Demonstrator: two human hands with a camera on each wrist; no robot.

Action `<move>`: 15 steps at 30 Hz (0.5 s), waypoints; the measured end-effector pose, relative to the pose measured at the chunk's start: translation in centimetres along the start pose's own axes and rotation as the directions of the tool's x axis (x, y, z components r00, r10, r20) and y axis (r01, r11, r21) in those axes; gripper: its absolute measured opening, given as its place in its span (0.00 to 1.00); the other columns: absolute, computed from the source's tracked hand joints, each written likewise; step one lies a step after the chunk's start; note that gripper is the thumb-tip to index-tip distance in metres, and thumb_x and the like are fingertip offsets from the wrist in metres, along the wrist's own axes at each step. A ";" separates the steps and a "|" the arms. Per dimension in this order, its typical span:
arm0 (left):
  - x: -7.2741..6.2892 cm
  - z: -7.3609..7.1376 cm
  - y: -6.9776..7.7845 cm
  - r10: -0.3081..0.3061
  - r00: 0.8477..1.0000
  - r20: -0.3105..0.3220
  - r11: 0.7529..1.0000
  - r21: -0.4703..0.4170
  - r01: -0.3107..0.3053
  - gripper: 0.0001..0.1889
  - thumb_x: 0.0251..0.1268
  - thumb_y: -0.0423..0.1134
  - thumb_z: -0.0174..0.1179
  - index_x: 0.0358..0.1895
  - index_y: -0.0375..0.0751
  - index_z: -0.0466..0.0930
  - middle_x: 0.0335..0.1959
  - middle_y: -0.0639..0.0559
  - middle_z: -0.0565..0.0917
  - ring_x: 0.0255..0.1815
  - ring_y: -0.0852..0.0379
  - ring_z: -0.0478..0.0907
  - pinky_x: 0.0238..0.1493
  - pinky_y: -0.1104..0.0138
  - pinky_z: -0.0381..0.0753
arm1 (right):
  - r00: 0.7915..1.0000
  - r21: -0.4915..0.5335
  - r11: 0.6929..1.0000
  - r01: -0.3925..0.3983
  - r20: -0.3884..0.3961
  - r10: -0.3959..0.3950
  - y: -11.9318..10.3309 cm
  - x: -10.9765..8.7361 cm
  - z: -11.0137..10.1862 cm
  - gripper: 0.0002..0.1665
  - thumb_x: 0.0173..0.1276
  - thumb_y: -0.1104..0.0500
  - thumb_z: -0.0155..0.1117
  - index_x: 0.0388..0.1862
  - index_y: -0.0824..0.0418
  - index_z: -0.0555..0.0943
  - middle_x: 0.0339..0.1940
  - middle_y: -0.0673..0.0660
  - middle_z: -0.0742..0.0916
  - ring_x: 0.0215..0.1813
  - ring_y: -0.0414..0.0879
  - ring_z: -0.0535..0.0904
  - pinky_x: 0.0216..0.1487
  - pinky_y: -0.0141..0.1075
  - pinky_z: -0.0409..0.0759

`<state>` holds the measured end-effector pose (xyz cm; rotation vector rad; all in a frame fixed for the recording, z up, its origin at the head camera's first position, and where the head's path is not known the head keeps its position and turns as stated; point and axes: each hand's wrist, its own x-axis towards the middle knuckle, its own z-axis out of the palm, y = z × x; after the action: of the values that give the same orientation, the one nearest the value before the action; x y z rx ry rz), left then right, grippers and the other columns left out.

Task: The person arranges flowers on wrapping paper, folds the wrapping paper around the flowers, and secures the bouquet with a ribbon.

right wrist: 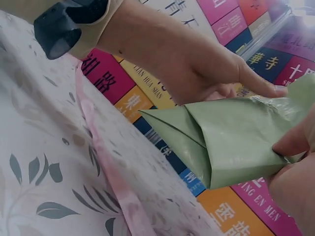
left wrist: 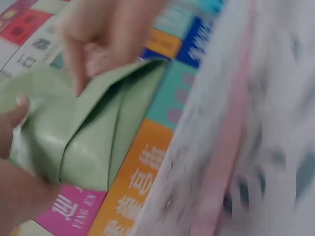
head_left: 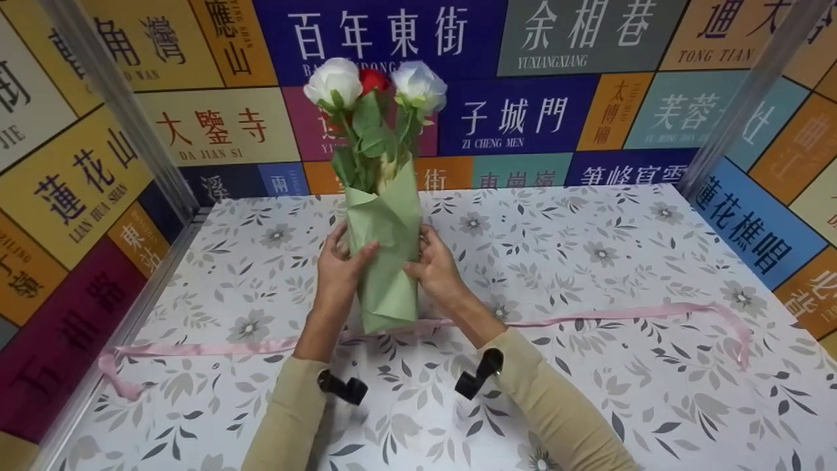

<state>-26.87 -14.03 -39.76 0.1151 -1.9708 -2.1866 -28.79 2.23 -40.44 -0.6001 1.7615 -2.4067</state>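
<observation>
Now holding up, mostly beyond the pink ribbon (head_left: 608, 316), a bouquet (head_left: 386, 216) likely light, thin-skinned and easily creased, with left hand (head_left: 340, 268) and right hand (head_left: 441, 268) curled round the green wrapper (head_left: 389, 288), best gripped gently there, nearer the ribbon than the blooms (head_left: 333, 82)

The wrap (head_left: 386, 281) stands between the left hand (head_left: 340, 269) and the right hand (head_left: 439, 267), in contact with both. Roses (head_left: 335, 82) rise from its far end, beyond the hands. The ribbon (head_left: 588, 316) lies across the table (head_left: 575, 418), nearer the body than the hands, passing below both arms, its ends well out left and right. A wall (head_left: 549, 39) stands behind the table, facing the hands.
</observation>
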 end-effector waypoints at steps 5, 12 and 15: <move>-0.4 0.8 0.3 -0.015 0.996 0.091 0.976 -0.216 0.034 0.38 0.61 0.30 0.64 0.75 0.35 0.61 0.67 0.33 0.76 0.54 0.51 0.82 0.54 0.61 0.84 | 1.000 -0.026 0.999 0.028 0.005 -0.028 -0.8 -1.0 -1.3 0.39 0.56 0.84 0.49 0.69 0.72 0.59 0.67 0.73 0.74 0.60 0.45 0.77 0.56 0.35 0.79; -0.6 2.0 0.3 0.120 0.989 0.081 0.979 -0.178 -0.105 0.36 0.56 0.25 0.68 0.70 0.34 0.66 0.63 0.36 0.78 0.57 0.51 0.80 0.57 0.63 0.80 | 0.999 -0.115 0.993 0.040 -0.013 -0.041 -2.1 -1.7 -2.6 0.42 0.52 0.83 0.50 0.70 0.72 0.61 0.72 0.69 0.71 0.70 0.52 0.70 0.61 0.32 0.75; -0.8 2.3 0.4 0.177 0.980 0.091 0.978 -0.126 -0.165 0.35 0.55 0.24 0.68 0.68 0.36 0.67 0.63 0.37 0.78 0.60 0.49 0.79 0.60 0.60 0.79 | 0.998 -0.121 0.991 0.065 0.012 -0.064 -2.9 -1.9 -3.1 0.46 0.50 0.82 0.47 0.74 0.71 0.59 0.74 0.66 0.70 0.71 0.50 0.68 0.63 0.31 0.73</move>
<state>-26.47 -11.69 -39.15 -0.1802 -1.8195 -2.2291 -27.78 6.48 -38.99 -0.6898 1.9250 -2.3471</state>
